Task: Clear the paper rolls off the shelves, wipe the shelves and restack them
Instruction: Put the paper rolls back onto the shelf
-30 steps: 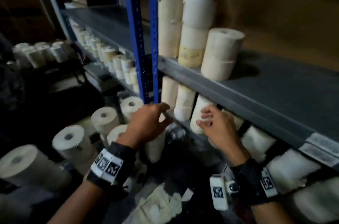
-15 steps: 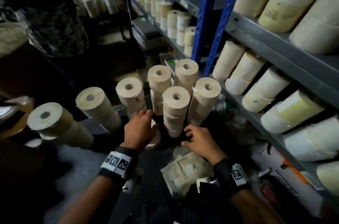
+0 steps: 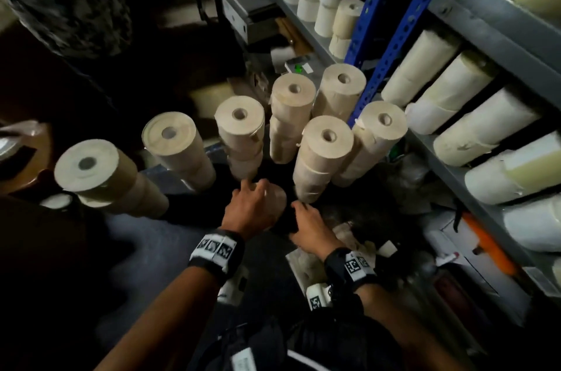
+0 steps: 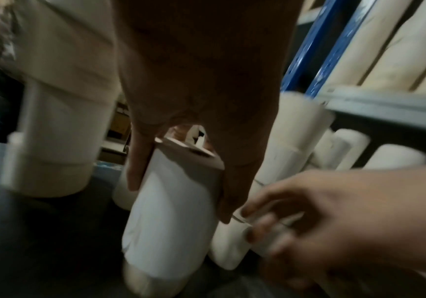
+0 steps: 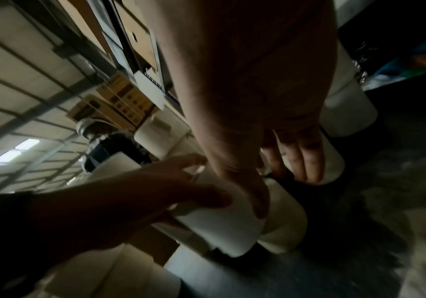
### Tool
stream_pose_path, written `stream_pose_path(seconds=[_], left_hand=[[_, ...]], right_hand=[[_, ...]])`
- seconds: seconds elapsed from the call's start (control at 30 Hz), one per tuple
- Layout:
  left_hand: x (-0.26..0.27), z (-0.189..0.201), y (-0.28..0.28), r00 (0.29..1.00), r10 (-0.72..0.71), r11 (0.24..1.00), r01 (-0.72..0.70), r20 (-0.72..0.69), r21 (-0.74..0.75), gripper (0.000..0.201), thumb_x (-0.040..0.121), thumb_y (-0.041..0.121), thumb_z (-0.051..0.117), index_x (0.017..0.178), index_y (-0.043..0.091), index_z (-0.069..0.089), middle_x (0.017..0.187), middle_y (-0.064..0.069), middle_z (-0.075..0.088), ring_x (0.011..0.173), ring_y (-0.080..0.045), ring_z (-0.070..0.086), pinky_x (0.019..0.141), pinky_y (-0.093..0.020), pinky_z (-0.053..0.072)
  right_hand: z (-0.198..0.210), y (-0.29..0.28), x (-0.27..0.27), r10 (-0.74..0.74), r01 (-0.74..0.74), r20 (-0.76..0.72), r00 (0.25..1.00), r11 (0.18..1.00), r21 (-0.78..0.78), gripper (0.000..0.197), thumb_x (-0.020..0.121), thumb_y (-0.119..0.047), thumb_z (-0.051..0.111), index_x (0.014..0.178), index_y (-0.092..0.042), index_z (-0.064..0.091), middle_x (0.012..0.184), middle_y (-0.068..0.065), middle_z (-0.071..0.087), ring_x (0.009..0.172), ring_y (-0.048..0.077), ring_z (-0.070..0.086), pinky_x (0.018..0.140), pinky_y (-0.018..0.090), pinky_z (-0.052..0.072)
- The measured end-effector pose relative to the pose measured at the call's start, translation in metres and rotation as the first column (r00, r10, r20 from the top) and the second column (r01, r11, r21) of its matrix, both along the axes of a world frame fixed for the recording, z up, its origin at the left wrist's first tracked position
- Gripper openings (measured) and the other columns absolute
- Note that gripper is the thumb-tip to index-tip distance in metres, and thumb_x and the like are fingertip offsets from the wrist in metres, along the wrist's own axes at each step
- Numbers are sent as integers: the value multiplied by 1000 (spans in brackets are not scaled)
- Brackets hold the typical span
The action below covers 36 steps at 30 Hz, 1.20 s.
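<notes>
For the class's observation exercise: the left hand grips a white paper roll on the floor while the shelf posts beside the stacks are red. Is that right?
Not quite. The posts are blue, not red, as the head view shows. The rest holds: the left hand grips a white roll down on the floor among the stacks.

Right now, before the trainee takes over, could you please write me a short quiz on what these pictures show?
1. True or false: the left hand grips a paper roll from above.
2. Where do the tall stacks of rolls in front of the person stand? A) on the floor, B) on the top shelf, C) on a cart.
3. What colour are the rack's upright posts?

Key: 1 true; 2 A; 3 blue.
</notes>
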State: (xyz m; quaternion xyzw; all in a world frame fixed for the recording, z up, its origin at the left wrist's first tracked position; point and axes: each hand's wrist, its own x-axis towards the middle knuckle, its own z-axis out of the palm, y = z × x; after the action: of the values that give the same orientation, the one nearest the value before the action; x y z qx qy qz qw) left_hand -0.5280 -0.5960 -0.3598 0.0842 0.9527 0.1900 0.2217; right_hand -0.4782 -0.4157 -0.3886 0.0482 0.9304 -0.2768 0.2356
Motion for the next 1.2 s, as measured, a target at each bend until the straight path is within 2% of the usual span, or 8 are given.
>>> stream_pose_path(seconds=[0.1, 0.2, 0.37, 0.57, 0.73, 0.87, 1.03, 1.2], left_hand=[[37, 1, -31, 999, 35, 999, -35, 8, 25, 80, 71, 63, 57, 143, 31, 41, 124, -12, 48, 105, -48, 57, 88, -56, 55], [66, -4, -61, 995, 77, 997, -77, 65, -12, 78, 75, 54, 67, 145, 36, 38, 128, -9, 44, 107, -46, 57, 86, -56, 56], [101, -26, -98, 988, 120, 991, -114, 101, -64, 88, 73, 48, 79, 145, 37, 31, 132, -8, 40, 111, -42, 57, 82, -59, 58], [114, -27, -111, 981, 172, 984, -168, 95, -51, 87, 75, 47, 80, 147, 37, 33, 130, -8, 42, 110, -41, 58, 79, -59, 58], [108, -12, -97, 985, 151, 989, -151, 89, -2, 81, 76, 52, 78, 143, 38, 35, 128, -6, 44, 108, -40, 59, 80, -57, 58], [96, 7, -66, 996, 67, 998, -68, 57, 16, 78, 74, 55, 73, 142, 39, 37, 126, -8, 45, 109, -42, 60, 87, -53, 56], [76, 39, -12, 989, -144, 988, 146, -46, 48, 91, 65, 62, 77, 145, 42, 39, 124, -6, 48, 105, -40, 64, 86, -48, 56], [67, 102, 55, 926, -329, 934, 348, -183, 83, 95, 60, 65, 79, 144, 43, 42, 125, -4, 50, 108, -40, 62, 86, -45, 53]], right_hand=[[-19, -21, -11, 2, -1, -26, 1000, 1000, 30, 88, 75, -11, 79, 150, -15, 32, 147, 15, 38, 139, 38, 43, 111, 45, 45], [-40, -44, -26, 62, -55, -64, 996, 993, 102, 106, 71, -8, 82, 157, -14, 22, 152, 13, 26, 141, 41, 40, 116, 44, 40], [-71, -74, -52, 139, -116, -66, 988, 953, 280, 147, 59, -51, 97, 165, -15, 2, 168, 15, 3, 145, 48, 23, 117, 55, 37], [-59, -77, -53, 44, -7, -107, 993, 948, 318, 118, 65, -48, 93, 156, -12, 27, 146, 10, 30, 128, 42, 42, 90, 48, 55], [-39, -53, 9, -52, 73, -97, 994, 971, 227, 118, 57, -53, 93, 151, -18, 30, 139, 5, 33, 126, 40, 45, 97, 51, 52], [-15, -13, 61, -178, 200, -128, 976, 964, 177, 119, 51, -54, 93, 149, -19, 36, 137, 5, 37, 121, 36, 52, 102, 43, 49], [52, 51, 96, -314, 356, -203, 927, 907, 225, 119, 54, -62, 90, 154, -26, 35, 141, -2, 37, 129, 32, 47, 102, 44, 49], [128, 112, 122, -403, 494, -343, 848, 835, 241, 123, 50, -69, 87, 154, -29, 36, 142, -6, 38, 129, 31, 51, 97, 45, 53]])
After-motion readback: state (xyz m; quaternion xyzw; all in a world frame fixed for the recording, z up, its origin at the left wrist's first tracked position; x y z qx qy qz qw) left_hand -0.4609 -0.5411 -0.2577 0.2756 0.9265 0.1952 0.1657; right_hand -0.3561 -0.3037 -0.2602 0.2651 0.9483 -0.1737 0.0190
